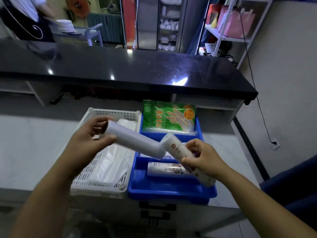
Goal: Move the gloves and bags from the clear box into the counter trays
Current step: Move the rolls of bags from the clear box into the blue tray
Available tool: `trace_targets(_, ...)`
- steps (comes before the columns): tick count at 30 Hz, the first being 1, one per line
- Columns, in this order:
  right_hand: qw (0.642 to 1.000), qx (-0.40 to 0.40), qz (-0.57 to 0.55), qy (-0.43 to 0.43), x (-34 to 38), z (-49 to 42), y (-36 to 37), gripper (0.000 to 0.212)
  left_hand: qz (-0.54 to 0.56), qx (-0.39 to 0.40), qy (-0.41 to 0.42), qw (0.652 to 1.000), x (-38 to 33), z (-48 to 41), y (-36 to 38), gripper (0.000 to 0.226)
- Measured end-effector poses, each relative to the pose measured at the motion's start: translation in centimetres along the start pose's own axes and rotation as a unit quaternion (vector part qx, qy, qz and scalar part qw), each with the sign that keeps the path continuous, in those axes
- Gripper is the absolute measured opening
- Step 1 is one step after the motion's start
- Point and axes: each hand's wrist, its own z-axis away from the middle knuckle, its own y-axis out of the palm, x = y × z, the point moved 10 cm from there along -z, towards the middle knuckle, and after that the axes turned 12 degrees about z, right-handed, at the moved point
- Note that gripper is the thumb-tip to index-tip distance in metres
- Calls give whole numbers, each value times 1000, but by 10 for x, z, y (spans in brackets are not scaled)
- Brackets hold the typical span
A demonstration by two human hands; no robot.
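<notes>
My left hand grips one end of a plain white roll of bags, held slanting above the trays. My right hand holds a printed roll of bags above the near blue tray. The two rolls touch at their ends. Another printed roll lies inside that tray. A green pack of disposable gloves stands in the far blue tray. A white perforated basket on the left holds clear plastic bags. The clear box is not in view.
A black countertop runs across behind the trays, which sit on a pale marble surface. A person stands at the far left behind it. Metal shelving stands at the back right. A black cable hangs down the right wall.
</notes>
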Motion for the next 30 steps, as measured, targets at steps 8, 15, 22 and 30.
trace_targets(8,944,98,290,-123,14,0,66,40,-47,-129,24,990,-5,11,-52,47)
trace_targets(15,913,136,350,-158,11,0,96,41,45,-93,-6,995,7,11,-31,44)
trace_targets(22,969,-59,209,-117,27,-6,24,19,9,-65,-28,997,16,4,0,38)
trace_targets(30,956,-80,231,-164,69,1,11,59,26,29,-51,998,21,4,86,33)
